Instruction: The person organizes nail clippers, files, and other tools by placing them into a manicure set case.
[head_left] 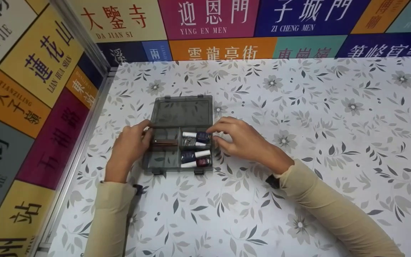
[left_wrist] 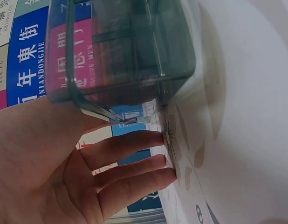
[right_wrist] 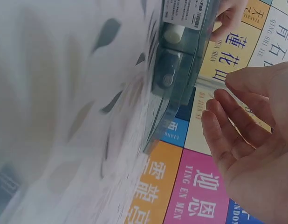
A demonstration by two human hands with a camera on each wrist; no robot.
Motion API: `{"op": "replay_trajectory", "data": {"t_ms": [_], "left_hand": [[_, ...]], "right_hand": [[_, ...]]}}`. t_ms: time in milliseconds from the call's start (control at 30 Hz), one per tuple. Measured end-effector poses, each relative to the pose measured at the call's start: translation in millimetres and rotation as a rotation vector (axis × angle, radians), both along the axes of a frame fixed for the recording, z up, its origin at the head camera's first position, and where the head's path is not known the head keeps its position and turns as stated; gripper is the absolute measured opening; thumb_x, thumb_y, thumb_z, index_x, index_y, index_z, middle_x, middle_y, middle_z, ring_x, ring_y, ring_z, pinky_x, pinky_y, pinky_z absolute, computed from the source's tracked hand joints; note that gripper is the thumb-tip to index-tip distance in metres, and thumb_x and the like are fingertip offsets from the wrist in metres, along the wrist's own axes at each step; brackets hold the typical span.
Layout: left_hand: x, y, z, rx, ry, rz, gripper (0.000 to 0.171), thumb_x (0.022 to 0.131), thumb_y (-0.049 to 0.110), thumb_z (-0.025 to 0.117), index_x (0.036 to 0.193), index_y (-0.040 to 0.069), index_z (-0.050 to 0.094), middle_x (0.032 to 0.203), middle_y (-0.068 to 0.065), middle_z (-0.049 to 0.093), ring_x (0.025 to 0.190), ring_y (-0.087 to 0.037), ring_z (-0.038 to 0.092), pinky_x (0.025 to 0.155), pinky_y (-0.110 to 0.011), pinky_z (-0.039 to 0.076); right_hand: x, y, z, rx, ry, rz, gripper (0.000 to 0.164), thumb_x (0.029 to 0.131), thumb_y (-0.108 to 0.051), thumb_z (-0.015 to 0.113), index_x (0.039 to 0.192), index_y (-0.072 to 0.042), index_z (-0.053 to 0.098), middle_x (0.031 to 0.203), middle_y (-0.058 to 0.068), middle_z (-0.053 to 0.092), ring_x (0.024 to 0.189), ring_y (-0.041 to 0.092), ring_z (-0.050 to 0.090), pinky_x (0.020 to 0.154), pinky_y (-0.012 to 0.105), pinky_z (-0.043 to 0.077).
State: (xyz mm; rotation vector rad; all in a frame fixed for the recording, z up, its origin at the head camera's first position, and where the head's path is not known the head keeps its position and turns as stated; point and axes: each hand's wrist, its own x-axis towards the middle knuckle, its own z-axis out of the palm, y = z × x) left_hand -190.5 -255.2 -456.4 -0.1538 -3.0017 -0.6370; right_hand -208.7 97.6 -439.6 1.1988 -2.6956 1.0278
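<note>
A smoky translucent plastic case (head_left: pixel 162 164) lies on the table with its lid (head_left: pixel 183 111) folded back, away from me. In its right-hand compartments sit several small nail polish bottles (head_left: pixel 188 157), dark blue, clear and dark red, with white caps. A narrow brown object (head_left: pixel 165 142) lies across the left part. My left hand (head_left: pixel 128 146) is at the case's left side, thumb and forefinger by the wall, the other fingers loosely extended in the left wrist view. At the right wall, my right hand (head_left: pixel 239 137) has its fingertips close to the rim, thumb and fingers apart.
The table (head_left: pixel 326 150) wears a white cloth printed with grey leaves and flowers. Colourful panels with place names (head_left: pixel 223 46) stand along the back edge, and more panels (head_left: pixel 41 71) line the left side, near my left arm.
</note>
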Motion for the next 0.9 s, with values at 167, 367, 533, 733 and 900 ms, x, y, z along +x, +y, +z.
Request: {"op": "replay_trajectory", "data": {"t_ms": [167, 367, 533, 733, 900], "left_hand": [[0.2, 0, -0.7, -0.006, -0.002, 0.005, 0.021, 0.111, 0.021, 0.06, 0.125, 0.012, 0.073, 0.108, -0.024, 0.079, 0.087, -0.04, 0.076, 0.071, -0.057, 0.055], [-0.6, -1, -1.7, -0.003, 0.001, 0.007, 0.02, 0.111, 0.021, 0.06, 0.124, 0.012, 0.073, 0.109, -0.024, 0.079, 0.086, -0.039, 0.075, 0.071, -0.057, 0.054], [-1.2, -2, -2.2, -0.002, -0.011, 0.006, 0.02, 0.111, 0.021, 0.06, 0.124, 0.013, 0.072, 0.108, -0.023, 0.079, 0.084, -0.038, 0.073, 0.071, -0.057, 0.053], [-0.7, -1, -1.5, -0.002, -0.013, 0.011, 0.021, 0.111, 0.022, 0.059, 0.125, 0.013, 0.072, 0.109, -0.024, 0.079, 0.086, -0.039, 0.074, 0.072, -0.059, 0.054], [-0.4, 0, -1.5, 0.001, -0.011, 0.011, 0.021, 0.111, 0.023, 0.06, 0.125, 0.015, 0.073, 0.107, -0.023, 0.079, 0.083, -0.039, 0.074, 0.069, -0.056, 0.053]], "right_hand": [[4.6, 15, -1.4, -0.007, 0.004, -0.012, 0.024, 0.104, -0.012, 0.071, 0.127, -0.011, 0.079, 0.122, 0.005, 0.079, 0.113, 0.023, 0.074, 0.099, 0.042, 0.059], [9.9, 28, -1.1, -0.001, 0.011, -0.016, 0.026, 0.102, -0.012, 0.073, 0.127, -0.01, 0.079, 0.12, 0.006, 0.079, 0.112, 0.023, 0.074, 0.1, 0.041, 0.059], [13.5, 37, -1.2, 0.017, 0.002, -0.028, 0.026, 0.102, -0.012, 0.074, 0.128, -0.012, 0.079, 0.12, 0.006, 0.078, 0.112, 0.022, 0.074, 0.099, 0.04, 0.06], [17.8, 49, -6.6, 0.043, -0.008, -0.047, 0.026, 0.101, -0.012, 0.075, 0.126, -0.011, 0.079, 0.12, 0.006, 0.079, 0.11, 0.022, 0.075, 0.096, 0.04, 0.061], [22.8, 61, -10.0, 0.068, -0.015, -0.06, 0.026, 0.1, -0.014, 0.076, 0.126, -0.012, 0.079, 0.12, 0.003, 0.079, 0.105, 0.02, 0.075, 0.092, 0.04, 0.061]]}}
